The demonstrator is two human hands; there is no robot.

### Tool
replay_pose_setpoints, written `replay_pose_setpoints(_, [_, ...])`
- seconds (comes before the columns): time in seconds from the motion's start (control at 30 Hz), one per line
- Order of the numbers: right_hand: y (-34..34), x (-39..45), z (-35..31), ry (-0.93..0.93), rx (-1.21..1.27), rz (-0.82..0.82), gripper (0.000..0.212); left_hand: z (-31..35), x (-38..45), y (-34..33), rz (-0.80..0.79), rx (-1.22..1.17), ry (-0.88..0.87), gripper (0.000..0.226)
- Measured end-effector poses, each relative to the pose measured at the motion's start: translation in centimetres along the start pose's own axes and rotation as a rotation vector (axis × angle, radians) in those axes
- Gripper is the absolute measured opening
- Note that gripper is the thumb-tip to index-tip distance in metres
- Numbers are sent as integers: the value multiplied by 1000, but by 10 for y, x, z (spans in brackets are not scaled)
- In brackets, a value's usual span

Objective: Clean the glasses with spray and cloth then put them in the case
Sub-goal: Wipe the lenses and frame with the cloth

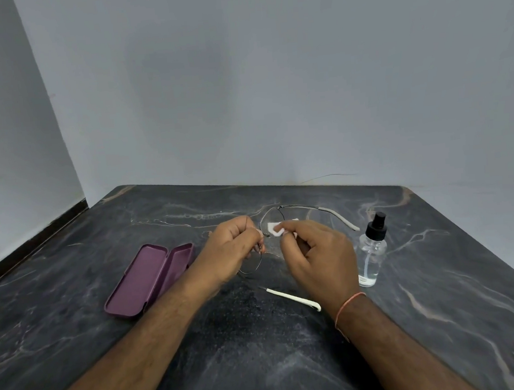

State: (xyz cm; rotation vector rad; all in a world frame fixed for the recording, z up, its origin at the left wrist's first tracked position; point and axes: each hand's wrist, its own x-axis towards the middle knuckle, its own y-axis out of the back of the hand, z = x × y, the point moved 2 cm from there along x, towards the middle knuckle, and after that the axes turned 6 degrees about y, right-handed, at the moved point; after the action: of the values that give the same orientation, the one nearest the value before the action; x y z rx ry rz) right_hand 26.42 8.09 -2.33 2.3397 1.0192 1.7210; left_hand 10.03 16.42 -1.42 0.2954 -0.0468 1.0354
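Observation:
Thin metal-framed glasses (300,207) with pale temple tips are held above the dark marble table (444,287), temples unfolded. My left hand (232,250) pinches the frame at the bridge between the two lenses. My right hand (316,253) presses a small white cloth (275,228) against the far lens; most of the cloth is hidden by my fingers. A clear spray bottle (372,251) with a black nozzle stands upright just right of my right hand. The purple case (151,277) lies open to the left of my left forearm, with nothing in it.
The table meets a pale wall at its far edge and a corner at the left. One temple tip (294,299) hangs low near the table between my forearms.

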Motion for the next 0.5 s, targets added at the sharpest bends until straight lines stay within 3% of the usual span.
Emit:
replay_pose_setpoints(0.27, [-1, -1, -5, 71, 100, -63, 24, 0, 0, 1, 11, -26, 1, 20])
replay_pose_setpoints(0.5, [3, 2, -2, 6, 21, 9, 28, 0, 1, 1, -8, -6, -4, 21])
